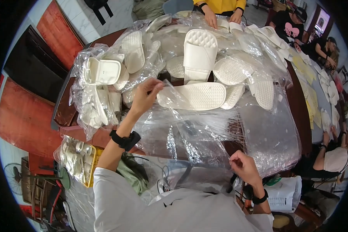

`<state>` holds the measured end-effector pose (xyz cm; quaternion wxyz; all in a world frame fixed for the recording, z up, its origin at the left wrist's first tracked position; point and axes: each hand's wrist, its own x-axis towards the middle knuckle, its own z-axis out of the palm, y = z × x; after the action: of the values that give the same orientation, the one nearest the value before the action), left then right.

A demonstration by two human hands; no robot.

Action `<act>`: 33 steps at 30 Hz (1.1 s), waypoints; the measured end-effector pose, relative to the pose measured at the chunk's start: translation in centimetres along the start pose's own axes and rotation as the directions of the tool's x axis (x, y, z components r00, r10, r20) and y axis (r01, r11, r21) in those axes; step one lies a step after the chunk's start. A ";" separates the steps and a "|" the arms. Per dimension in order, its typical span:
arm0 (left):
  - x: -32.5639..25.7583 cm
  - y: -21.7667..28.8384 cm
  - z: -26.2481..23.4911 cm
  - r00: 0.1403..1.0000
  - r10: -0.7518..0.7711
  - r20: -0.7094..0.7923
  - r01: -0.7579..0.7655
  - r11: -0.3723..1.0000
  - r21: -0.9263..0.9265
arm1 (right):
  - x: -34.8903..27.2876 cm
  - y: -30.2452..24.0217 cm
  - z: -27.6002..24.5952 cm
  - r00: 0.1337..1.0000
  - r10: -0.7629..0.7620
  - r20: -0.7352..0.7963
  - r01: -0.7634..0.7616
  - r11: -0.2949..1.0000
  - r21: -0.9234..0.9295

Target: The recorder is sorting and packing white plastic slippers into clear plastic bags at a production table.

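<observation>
At a brown counter [303, 116] heaped with white slippers [200, 50], held a clear bag [190, 145] slantwise across the front edge. Pinched its top with the left hand [146, 96] and, seemingly, its low end with the right hand [243, 166]. Looked wise to pull softly, just tight, and lift off the nearest slipper [205, 95], so as not to rip or snag.
</observation>
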<state>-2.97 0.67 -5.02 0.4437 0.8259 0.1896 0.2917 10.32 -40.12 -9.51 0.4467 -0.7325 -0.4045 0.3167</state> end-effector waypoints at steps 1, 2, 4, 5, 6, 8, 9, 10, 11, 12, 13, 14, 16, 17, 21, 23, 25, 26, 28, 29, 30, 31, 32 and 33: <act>-0.2 0.5 0.2 0.998 0.011 0.064 -0.011 1.000 -0.009 | -0.2 0.2 -0.2 1.000 -0.027 -0.012 0.026 0.998 -0.057; -0.5 0.2 0.1 0.998 0.013 0.062 -0.012 1.000 -0.009 | -0.5 0.4 -0.4 1.000 -0.029 -0.012 0.028 0.998 -0.058; -1.3 -0.8 -0.9 0.988 -0.066 0.137 0.032 0.971 0.236 | -0.9 0.4 -1.2 0.999 0.002 0.040 0.007 0.975 -0.224; -1.5 -1.1 -1.7 0.976 -0.079 0.203 0.005 0.940 0.340 | -1.2 -0.2 -1.6 0.999 0.004 0.037 0.005 0.974 -0.229; -1.8 -0.8 -2.3 0.975 -0.078 0.207 0.004 0.941 0.338 | -1.5 -0.9 -2.1 0.991 0.071 0.114 -0.046 0.977 -0.208; -3.1 0.3 -3.5 0.930 -0.248 0.272 0.111 0.893 0.435 | -1.9 -2.1 -3.0 0.972 0.137 0.193 -0.100 0.977 -0.191; -3.8 0.0 -4.0 0.933 -0.252 0.257 0.118 0.889 0.442 | -1.9 -2.7 -3.5 0.979 0.089 0.185 -0.051 0.978 -0.203; -4.1 -0.2 -4.2 0.932 -0.254 0.257 0.120 0.888 0.444 | -1.6 -3.2 -3.9 0.983 0.040 0.177 -0.001 0.977 -0.215; -4.6 -0.3 -4.5 0.929 -0.253 0.270 0.139 0.915 0.380 | -1.2 -3.9 -4.1 0.991 0.002 0.137 0.036 0.961 -0.276; -4.7 -0.4 -4.5 0.925 -0.250 0.287 0.156 0.937 0.314 | -0.5 -4.7 -4.2 0.990 0.004 0.138 0.035 0.961 -0.276; -4.8 -0.2 -4.3 0.924 -0.251 0.287 0.157 0.936 0.314 | 0.6 -5.7 -4.2 0.997 0.014 0.076 0.006 0.968 -0.253; -4.8 0.4 -4.0 0.930 -0.226 0.290 0.164 0.961 0.221 | 1.6 -6.8 -3.9 1.000 0.025 0.013 -0.022 0.973 -0.230; -4.4 1.7 -3.2 0.935 -0.197 0.294 0.166 0.978 0.127 | 3.5 -7.9 -3.0 0.999 0.009 -0.051 -0.018 0.982 -0.186; -4.0 2.6 -2.7 0.932 -0.167 0.322 0.136 0.984 0.115 | 4.5 -8.0 -2.4 0.992 -0.081 -0.101 0.068 0.989 -0.130; -2.5 5.8 -0.8 0.901 -0.092 0.423 0.063 0.995 0.081 | 8.2 -8.8 -1.1 0.946 -0.233 -0.223 0.241 0.970 0.009; -2.1 6.7 0.1 0.890 -0.044 0.453 0.023 0.998 0.053 | 9.3 -8.3 -1.2 0.945 -0.217 -0.243 0.240 0.968 0.069; -1.9 7.9 0.8 0.876 0.066 0.477 -0.084 0.996 0.017 | 9.8 -7.4 -1.2 0.945 -0.197 -0.262 0.237 0.963 0.128; -1.8 7.7 0.7 0.876 0.068 0.477 -0.086 0.996 0.017 | 9.9 -6.9 -1.3 0.928 -0.162 -0.335 0.232 0.956 0.180; -1.7 7.0 0.6 0.906 0.047 0.420 -0.128 0.978 0.167 | 10.1 -5.8 -2.1 0.906 -0.121 -0.405 0.229 0.946 0.229; -1.5 7.2 0.6 0.920 0.012 0.392 -0.074 0.987 0.142 | 10.3 -4.9 -3.0 0.912 -0.061 -0.406 0.193 0.937 0.292; -1.3 6.8 0.5 0.919 0.010 0.394 -0.071 0.987 0.141 | 10.3 -4.1 -3.8 0.916 -0.002 -0.402 0.157 0.922 0.355; -1.1 6.1 0.4 0.924 -0.053 0.379 -0.011 0.987 0.162 | 10.3 -3.3 -4.2 0.923 0.036 -0.383 0.099 0.941 0.325; -1.0 5.5 0.4 0.926 -0.113 0.360 0.048 0.982 0.185 | 10.2 -3.3 -4.1 0.923 0.036 -0.382 0.099 0.940 0.326; -0.9 4.9 0.5 0.925 -0.131 0.357 0.069 0.981 0.182 | 10.1 -3.4 -3.8 0.927 0.095 -0.362 0.053 0.924 0.378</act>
<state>-3.04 -2.78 -1.42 0.4155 0.8889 0.1691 0.0924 17.16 -31.87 -5.92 0.6457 -0.6827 -0.2345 0.2488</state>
